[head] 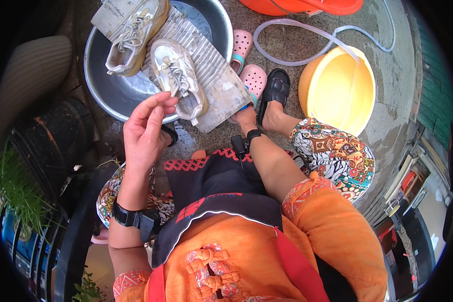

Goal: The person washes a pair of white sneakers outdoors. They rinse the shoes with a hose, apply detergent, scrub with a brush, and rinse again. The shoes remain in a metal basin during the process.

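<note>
A wet, dirty white lace-up sneaker (177,77) lies on a ridged washboard (226,92), which rests across a metal basin (92,81). Its mate (134,41) is further up on the same board. My left hand (145,126) is raised in front of the nearer shoe's heel opening. Its fingers are loosely bent with nothing visible between them. Low beside the washboard's near corner, my right hand (246,115) reaches down by the pink clogs (253,79). A small blue part (244,107) shows at its fingers, which are mostly hidden, so I cannot tell whether it is gripped.
Water lies in the basin. To the right, a yellow bucket (339,90) leans with a clear hose (287,22) running into it. A red-orange tub (302,5) is at the top. My foot in a black slipper (277,87) stands beside the clogs. A dark pot (56,128) is at left.
</note>
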{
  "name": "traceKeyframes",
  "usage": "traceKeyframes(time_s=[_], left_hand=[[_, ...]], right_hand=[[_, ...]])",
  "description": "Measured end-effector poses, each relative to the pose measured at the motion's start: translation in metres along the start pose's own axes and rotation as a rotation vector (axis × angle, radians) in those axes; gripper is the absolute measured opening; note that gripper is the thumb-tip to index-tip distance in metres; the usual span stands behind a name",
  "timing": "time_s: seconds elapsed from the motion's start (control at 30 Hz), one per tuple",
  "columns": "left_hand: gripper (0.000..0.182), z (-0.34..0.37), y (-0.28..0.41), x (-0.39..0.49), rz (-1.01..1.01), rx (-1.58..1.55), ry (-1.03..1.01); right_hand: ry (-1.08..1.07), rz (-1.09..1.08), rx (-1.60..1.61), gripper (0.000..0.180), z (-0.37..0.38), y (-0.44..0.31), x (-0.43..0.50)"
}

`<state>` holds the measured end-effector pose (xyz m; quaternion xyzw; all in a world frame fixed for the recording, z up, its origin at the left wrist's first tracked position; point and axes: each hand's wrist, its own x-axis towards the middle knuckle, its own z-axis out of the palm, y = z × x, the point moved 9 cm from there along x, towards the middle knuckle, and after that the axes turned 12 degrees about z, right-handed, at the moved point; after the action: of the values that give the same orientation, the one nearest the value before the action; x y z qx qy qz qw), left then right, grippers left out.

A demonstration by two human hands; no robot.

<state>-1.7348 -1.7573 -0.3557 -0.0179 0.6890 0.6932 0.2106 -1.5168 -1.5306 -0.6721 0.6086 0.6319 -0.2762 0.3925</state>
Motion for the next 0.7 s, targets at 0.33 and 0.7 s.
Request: traceKeyframes(time_s=[0.33, 0.7], left_hand=[[0.024, -0.014, -0.009, 0.005, -0.036, -0.062, 0.072], [0.024, -0.018, -0.009, 0.005, -0.012, -0.052, 0.062]], right_hand=[[0.073, -0.189, 0.076, 0.066, 0.013, -0.009, 0.023], [0.042, -0.267, -0.220, 0.056, -0.054, -0.074, 0.051]])
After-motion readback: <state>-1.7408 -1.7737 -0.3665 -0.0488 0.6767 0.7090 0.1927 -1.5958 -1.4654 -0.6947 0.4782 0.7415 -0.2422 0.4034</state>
